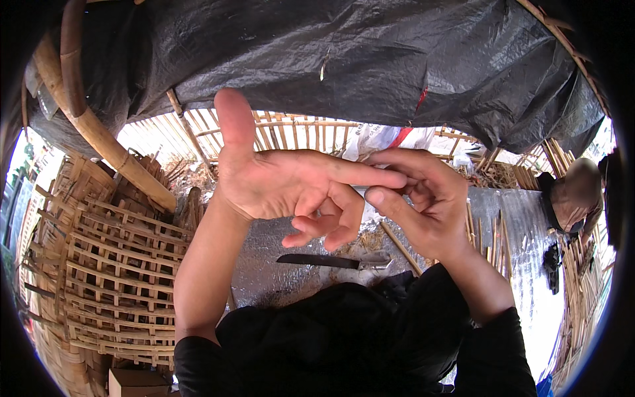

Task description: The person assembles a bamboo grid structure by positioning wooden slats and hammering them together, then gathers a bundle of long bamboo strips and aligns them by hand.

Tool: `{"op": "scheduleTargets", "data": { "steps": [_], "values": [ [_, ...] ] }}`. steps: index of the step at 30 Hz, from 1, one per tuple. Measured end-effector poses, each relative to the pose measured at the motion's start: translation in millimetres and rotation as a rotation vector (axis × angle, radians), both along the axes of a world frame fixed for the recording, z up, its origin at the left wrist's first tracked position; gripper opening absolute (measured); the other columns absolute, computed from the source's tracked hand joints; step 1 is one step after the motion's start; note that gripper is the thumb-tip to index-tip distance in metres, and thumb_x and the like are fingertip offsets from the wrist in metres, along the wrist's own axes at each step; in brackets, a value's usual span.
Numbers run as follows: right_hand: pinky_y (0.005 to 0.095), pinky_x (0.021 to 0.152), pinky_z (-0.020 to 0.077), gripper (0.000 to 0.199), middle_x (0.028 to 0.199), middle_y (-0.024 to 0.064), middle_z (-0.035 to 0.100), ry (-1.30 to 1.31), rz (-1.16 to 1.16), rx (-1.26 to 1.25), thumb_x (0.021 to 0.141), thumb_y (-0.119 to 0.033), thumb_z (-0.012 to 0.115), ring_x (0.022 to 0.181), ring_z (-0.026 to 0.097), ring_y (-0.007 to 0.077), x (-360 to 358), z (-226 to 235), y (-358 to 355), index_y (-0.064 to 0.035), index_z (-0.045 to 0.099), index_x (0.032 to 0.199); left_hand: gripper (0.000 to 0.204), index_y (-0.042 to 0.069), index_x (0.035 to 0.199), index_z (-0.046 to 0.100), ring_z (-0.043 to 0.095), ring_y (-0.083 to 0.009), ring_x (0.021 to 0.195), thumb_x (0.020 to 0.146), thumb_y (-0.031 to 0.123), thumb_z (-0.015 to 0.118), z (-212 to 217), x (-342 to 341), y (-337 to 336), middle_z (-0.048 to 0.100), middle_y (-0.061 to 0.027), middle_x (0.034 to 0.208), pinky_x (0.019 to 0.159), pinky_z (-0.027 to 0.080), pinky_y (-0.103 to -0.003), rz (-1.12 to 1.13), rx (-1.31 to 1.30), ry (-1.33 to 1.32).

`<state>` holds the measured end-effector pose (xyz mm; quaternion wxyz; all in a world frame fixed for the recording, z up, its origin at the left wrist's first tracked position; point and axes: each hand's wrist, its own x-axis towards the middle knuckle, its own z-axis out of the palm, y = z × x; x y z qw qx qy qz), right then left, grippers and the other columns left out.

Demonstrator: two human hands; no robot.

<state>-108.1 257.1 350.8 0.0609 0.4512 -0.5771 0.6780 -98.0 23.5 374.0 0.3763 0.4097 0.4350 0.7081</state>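
Left hand [284, 182] met right hand [426, 198], knife [319, 261] below

Left hand was raised close, palm toward the camera, thumb upright, forefinger stretched rightward, other fingers loosely bent; unclosed, palm bare. Right hand came from the opposite side, thumb and fingers curled about that forefinger's tip; how firmly they closed, could not tell. Black sleeves [497, 351] covered the upper forearms.

Knife lay below both hands, dark blade pointing left, pale handle right, on a shiny grey sheet [254, 264]. Bamboo stick [400, 248] slanted just beside the handle.

Surroundings: openwork bamboo lattice [126, 278] on the left, cardboard box [135, 382] near its foot; black tarpaulin [264, 53] across the top; white plastic bag [360, 140] with a red patch behind the hands. Far right, another person [572, 202], well apart, near bundled bamboo strips [579, 298]
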Motion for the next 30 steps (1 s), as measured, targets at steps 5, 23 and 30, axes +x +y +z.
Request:
{"op": "scheduleTargets", "data": {
  "steps": [5,23,30],
  "values": [
    [0.0253,0.077,0.0571,0.032,0.103,0.0105,0.073,0.144,-0.036,0.012,0.089,0.002,0.077,0.092,0.070,0.0122,-2,0,0,0.0032,0.067,0.120,0.175,-0.020,0.153,0.010,0.065,-0.0186,0.076,0.043,0.115,0.025,-2,0,1,0.064,-0.0189,0.085,0.043,0.045,-0.021,-0.043,0.037,-0.035],
    [0.0241,0.070,0.0540,0.026,0.096,0.0122,0.073,0.055,-0.078,0.036,0.089,-0.001,0.077,0.083,0.070,0.0111,10,1,7,0.0026,0.068,0.113,0.159,-0.013,0.149,0.037,0.059,-0.0140,0.061,0.054,0.111,0.010,1,3,4,0.065,-0.0269,0.093,0.044,0.049,-0.022,0.013,0.058,0.091],
    [0.0246,0.062,0.0514,0.047,0.105,0.0174,0.072,-0.365,0.154,0.034,0.106,-0.030,0.055,0.078,0.068,0.0164,4,12,9,0.0028,0.054,0.140,0.049,0.003,0.118,0.074,0.064,-0.0091,0.070,0.102,0.047,0.060,36,24,5,0.070,-0.0041,0.076,0.059,0.047,-0.023,0.989,-0.552,0.807]
  ]
}}
